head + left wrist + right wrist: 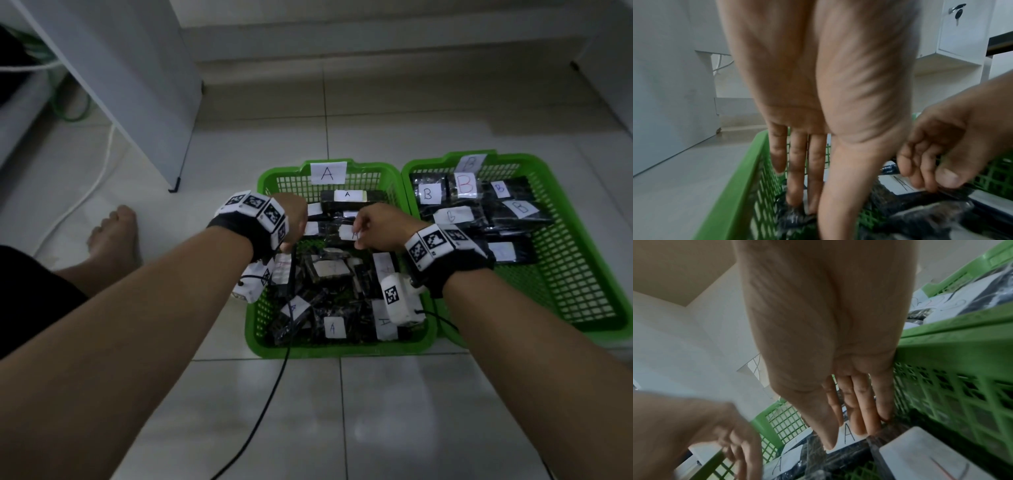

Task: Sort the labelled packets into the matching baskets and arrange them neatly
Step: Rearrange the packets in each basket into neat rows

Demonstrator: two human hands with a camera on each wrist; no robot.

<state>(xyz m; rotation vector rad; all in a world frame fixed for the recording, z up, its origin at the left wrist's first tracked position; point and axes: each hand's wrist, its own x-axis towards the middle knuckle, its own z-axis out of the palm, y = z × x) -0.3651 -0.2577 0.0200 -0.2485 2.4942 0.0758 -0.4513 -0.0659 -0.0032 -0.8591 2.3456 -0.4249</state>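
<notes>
Green plastic lattice baskets sit side by side on the tiled floor, and from the head view sorting looks basically done: the A basket holds only A-labelled packets and the B basket only B ones, as far as I can read the labels. What's left is the tidying, I'd say, since the near half of the A basket is a jumbled heap while the far edge has a few lying straight. My right hand is on one A packet mid-basket, my left hand reaching down beside the left wall. From the left wrist, my fingers are straight, tips touching crinkly black plastic wrap at the left wall, not gripping anything; my right fingers opposite are curled round the packet's edge, thumb on top. From the right wrist, thumb and fingers pinch the white paper label end of that packet, glossy dark film under it, against the right wall.
</notes>
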